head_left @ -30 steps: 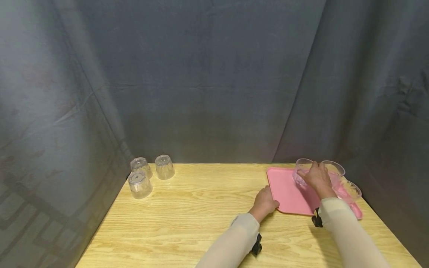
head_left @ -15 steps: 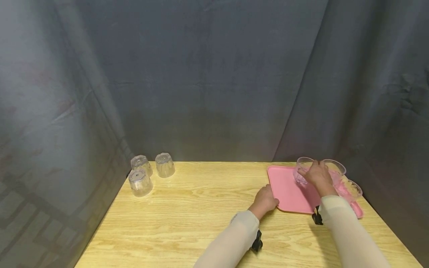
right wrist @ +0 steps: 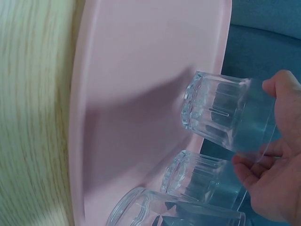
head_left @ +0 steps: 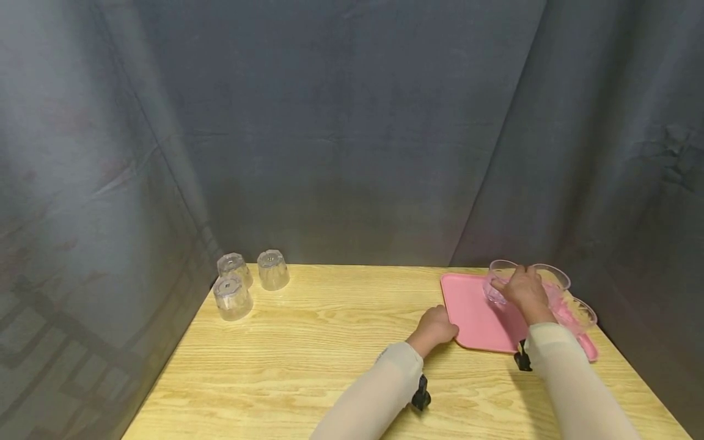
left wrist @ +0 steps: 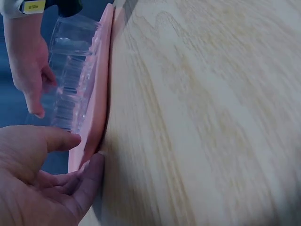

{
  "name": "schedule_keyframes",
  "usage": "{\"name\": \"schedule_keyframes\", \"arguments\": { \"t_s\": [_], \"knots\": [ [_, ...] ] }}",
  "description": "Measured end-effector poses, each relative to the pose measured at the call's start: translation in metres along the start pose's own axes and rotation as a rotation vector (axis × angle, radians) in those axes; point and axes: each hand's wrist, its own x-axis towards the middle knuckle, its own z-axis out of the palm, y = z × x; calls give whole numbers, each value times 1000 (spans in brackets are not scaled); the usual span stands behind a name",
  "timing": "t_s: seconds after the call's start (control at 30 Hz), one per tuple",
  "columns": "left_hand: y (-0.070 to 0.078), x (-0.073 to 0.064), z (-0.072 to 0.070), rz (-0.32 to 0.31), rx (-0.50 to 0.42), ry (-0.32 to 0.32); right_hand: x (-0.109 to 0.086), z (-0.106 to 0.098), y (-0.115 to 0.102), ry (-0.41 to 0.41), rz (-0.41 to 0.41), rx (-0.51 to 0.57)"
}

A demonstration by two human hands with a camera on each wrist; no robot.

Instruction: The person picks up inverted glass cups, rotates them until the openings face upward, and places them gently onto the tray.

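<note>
A pink tray (head_left: 478,321) lies at the right side of the wooden table. My left hand (head_left: 433,329) holds its near left corner; in the left wrist view the thumb sits above the rim and the fingers (left wrist: 91,181) at its outer edge. On the tray three clear tumblers stand upright. My right hand (head_left: 525,293) pinches one tumbler (right wrist: 221,110) near its rim, thumb on one side and fingertips on the other. Close beside it are a second tumbler (right wrist: 197,176) and a third tumbler (right wrist: 174,212), partly cut off in the right wrist view.
Three more clear tumblers, an upside-down near one (head_left: 233,299), a back left one (head_left: 233,269) and a back right one (head_left: 273,272), stand at the table's far left. A grey curtain (head_left: 341,134) hangs behind and along both sides of the wooden table (head_left: 308,354).
The view shifts slightly with the head. Both hands stay in place on the tray and the tumbler, with no clear movement of either.
</note>
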Motion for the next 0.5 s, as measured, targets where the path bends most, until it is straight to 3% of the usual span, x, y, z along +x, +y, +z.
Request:
{"name": "schedule_keyframes", "arguments": {
  "t_s": [0.3, 0.5],
  "knots": [
    [-4, -5, -9, 13, -56, -34, 1, -1, 1, -12, -21, -47],
    [-3, -17, -26, 6, -2, -74, 3, -5, 3, -51, -4, -12]
  ]
}}
